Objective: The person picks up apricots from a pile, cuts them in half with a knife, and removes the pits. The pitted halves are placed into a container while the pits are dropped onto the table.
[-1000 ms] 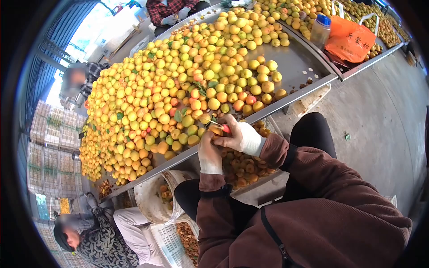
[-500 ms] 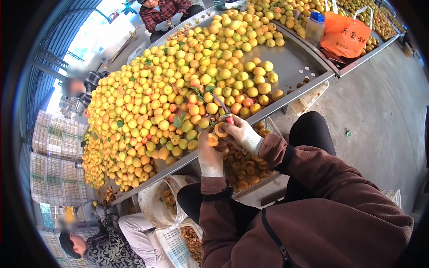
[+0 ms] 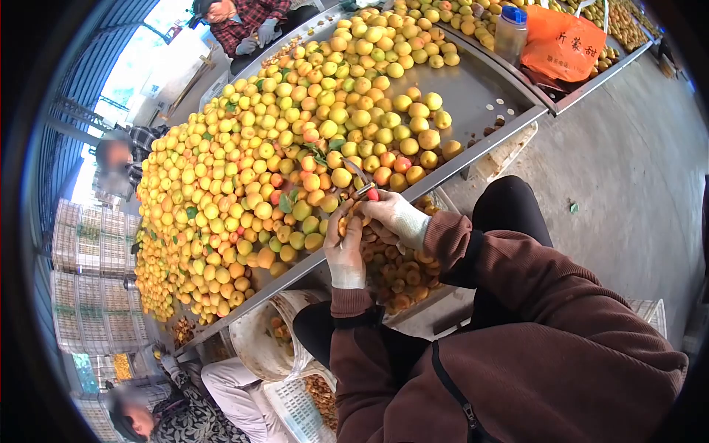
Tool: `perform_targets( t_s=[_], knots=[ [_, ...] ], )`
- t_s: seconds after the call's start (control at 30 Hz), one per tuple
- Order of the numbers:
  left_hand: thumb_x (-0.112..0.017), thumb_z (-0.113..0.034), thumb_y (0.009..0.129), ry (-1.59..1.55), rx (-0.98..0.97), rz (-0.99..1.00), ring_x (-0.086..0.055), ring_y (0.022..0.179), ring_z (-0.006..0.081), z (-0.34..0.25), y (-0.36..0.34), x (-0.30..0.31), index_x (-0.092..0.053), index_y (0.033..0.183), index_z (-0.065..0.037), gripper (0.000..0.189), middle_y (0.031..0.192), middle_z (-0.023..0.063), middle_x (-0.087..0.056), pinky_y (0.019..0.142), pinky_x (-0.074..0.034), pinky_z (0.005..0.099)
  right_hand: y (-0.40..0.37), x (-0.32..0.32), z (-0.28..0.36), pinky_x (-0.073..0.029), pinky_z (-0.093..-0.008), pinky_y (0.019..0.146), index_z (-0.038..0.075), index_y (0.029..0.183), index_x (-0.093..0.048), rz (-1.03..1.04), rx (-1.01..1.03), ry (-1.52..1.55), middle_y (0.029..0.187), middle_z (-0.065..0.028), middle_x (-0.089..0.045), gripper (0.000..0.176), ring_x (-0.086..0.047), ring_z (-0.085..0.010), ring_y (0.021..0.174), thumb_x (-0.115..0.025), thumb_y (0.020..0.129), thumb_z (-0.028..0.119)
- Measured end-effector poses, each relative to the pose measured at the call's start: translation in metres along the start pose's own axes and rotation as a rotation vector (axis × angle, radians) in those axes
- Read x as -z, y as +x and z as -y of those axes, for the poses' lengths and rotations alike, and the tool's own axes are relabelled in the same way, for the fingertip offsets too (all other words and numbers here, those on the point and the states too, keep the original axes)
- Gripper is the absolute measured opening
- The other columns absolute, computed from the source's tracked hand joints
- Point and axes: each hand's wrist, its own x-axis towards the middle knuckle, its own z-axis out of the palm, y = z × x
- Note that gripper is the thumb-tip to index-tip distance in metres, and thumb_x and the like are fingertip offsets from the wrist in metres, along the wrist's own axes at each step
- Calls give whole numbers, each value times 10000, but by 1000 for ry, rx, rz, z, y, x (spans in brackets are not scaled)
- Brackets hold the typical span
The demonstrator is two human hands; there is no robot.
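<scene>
My right hand [image 3: 390, 213], in a pale glove with bare fingertips, is closed around a curved-bladed knife with a red handle [image 3: 373, 195]. Its blade points up and away over the table edge. My left hand [image 3: 345, 249], gloved the same way, is closed on a cut apricot [image 3: 343, 224], mostly hidden by the fingers. The two hands meet in front of the metal table's rim. Whole apricots [image 3: 258, 173] lie heaped just beyond them. Below my hands, halved apricots [image 3: 402, 277] fill a container.
The metal table [image 3: 484, 92] has a raised rim. A blue-capped bottle [image 3: 510, 37] and orange bag [image 3: 565, 44] stand at the upper right. A white bucket [image 3: 258, 336] and crate [image 3: 295, 410] of pits are lower left. Co-workers sit around; stacked crates [image 3: 96, 273] stand left.
The opened apricot halves that showed between my hands are now mostly covered by my fingers. My left hand's fingers have closed in around the fruit. The whole view has shifted slightly.
</scene>
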Motion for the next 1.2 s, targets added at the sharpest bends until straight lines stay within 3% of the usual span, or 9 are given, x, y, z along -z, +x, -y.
perform_targets(
  t_s=[0.2,0.27,0.3,0.4,0.63,0.7,0.77,0.9,1.2],
  knots=[
    [-613,-98,933,405,-257,20,-574,983,132,10,10,0,-609,1193,-9,275,1101,63,-627,904,-458,268,9,-3,-14,-290,-257,366,48,1009,-596,-29,-10,180,589,10,-485,224,-388,-85,403,-627,871,221],
    [-602,-126,945,347,-54,-205,-589,800,112,14,23,6,-601,1213,-23,287,965,51,-646,715,-492,232,-4,-6,-4,-331,-248,415,44,993,-614,-103,25,98,637,4,-530,190,-436,-87,457,-630,877,195],
    [-587,-150,953,210,26,-185,-508,562,80,-8,17,-4,-583,1232,-28,304,781,26,-614,479,-404,202,-4,-4,-6,-331,-248,415,44,993,-614,-104,20,103,637,4,-530,190,-436,-87,457,-630,877,195],
    [-579,-192,953,175,-12,-234,-402,432,61,-19,24,-1,-573,1219,-26,314,655,7,-548,373,-289,206,0,-1,-7,-474,-261,676,29,1001,-614,-173,199,-67,839,-54,-637,264,-595,-142,748,-651,860,248],
    [-599,-271,938,341,117,-66,-532,510,124,-13,17,33,-629,1117,-28,303,705,79,-619,456,-416,260,5,22,-16,-509,-354,756,16,1045,-585,-248,380,-544,868,-171,-661,399,-660,-274,839,-658,845,354],
    [-627,-297,919,876,-373,-113,-618,677,193,-20,15,27,-664,1048,-45,286,795,100,-664,621,-502,349,-6,21,-5,-520,-400,740,17,1067,-567,-249,289,-901,855,-213,-658,455,-664,-356,847,-663,847,403],
    [-643,-375,872,1345,-270,-227,-662,864,329,-35,16,37,-687,1043,-86,339,932,171,-689,784,-512,407,-1,27,-16,-522,-428,707,19,1085,-548,-265,372,-914,831,-221,-661,476,-658,-391,822,-668,849,414],
    [-595,-581,794,1698,183,-32,-629,1026,362,-38,35,29,-684,1103,-145,542,1027,215,-677,900,-479,430,2,28,-23,-520,-435,691,20,1083,-522,-278,473,-825,794,-222,-648,453,-654,-395,798,-667,856,384],
    [-630,-381,836,1647,192,94,-644,1034,329,-19,59,14,-575,1273,-126,508,1120,195,-667,898,-490,406,4,31,-29,-502,-428,697,34,984,-497,-213,525,-661,811,-204,-642,334,-651,-383,824,-613,888,332]
  ],
)
